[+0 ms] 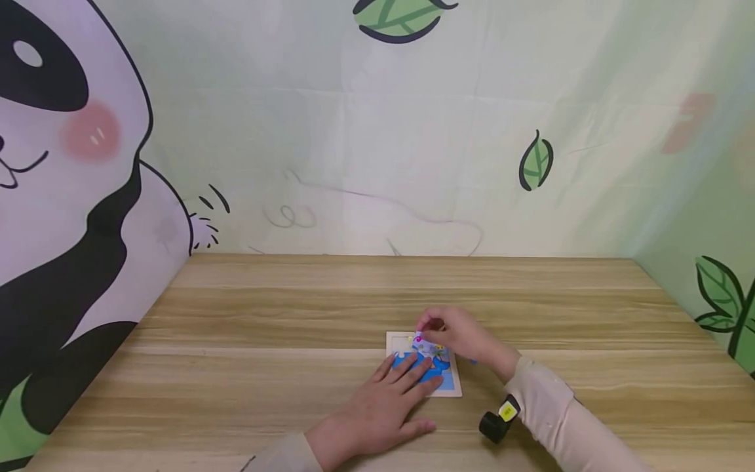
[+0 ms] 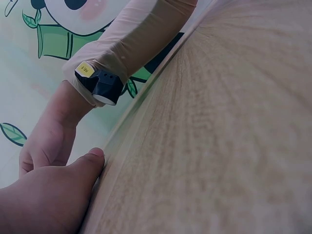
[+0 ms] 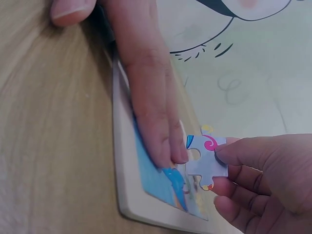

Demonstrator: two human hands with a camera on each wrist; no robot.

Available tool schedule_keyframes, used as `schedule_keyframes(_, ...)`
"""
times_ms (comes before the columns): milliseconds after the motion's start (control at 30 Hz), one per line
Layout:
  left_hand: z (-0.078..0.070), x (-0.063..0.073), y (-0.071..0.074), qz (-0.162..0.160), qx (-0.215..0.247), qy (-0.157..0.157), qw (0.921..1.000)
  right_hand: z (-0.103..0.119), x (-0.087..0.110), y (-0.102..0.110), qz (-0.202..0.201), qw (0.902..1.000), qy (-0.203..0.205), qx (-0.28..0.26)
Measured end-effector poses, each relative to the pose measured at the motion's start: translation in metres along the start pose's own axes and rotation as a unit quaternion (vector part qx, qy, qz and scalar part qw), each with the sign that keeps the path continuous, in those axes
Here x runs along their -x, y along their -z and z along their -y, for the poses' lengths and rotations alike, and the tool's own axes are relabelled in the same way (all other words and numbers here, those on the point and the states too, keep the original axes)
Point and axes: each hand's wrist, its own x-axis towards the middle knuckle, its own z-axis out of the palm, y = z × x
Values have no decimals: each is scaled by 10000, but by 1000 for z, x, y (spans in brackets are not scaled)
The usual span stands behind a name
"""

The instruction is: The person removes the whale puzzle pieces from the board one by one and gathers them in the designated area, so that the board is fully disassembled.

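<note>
A small puzzle in a pale wooden frame (image 1: 451, 393) lies flat on the table, its picture mostly blue. My left hand (image 1: 380, 410) rests on its lower left part with fingers straight and spread, covering some of the picture. Between the thumb and fingers of my right hand (image 3: 268, 175) I pinch a jigsaw piece (image 3: 208, 161), pale lilac with a pink swirl. In the right wrist view the piece is tilted up beside the left fingertips. From the head view, my right hand (image 1: 463, 334) is over the puzzle's top edge. The left wrist view shows no puzzle.
The wood-grain table (image 1: 265, 373) extends around the puzzle. A small blue bit (image 1: 474, 361) shows beneath the right wrist, too small to identify. A black wrist camera (image 1: 497, 423) sticks out from the right sleeve. Behind stands a wall printed with a panda (image 1: 77, 216) and leaves.
</note>
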Motion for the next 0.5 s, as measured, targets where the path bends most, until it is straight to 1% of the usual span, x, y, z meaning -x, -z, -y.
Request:
schedule_keyframes(167, -1, 0, -1, -23, 30, -16, 10000, 1, 1, 4, -43, 10000, -37, -54)
schedule_keyframes(333, -1, -1, 0, -68, 42, -28, 10000, 4, 4, 13, -72, 9997, -119, -203)
schedule_keyframes(500, 0, 0, 0, -177, -24, -41, 9998, 6, 7, 25, -91, 9999, -36, -140)
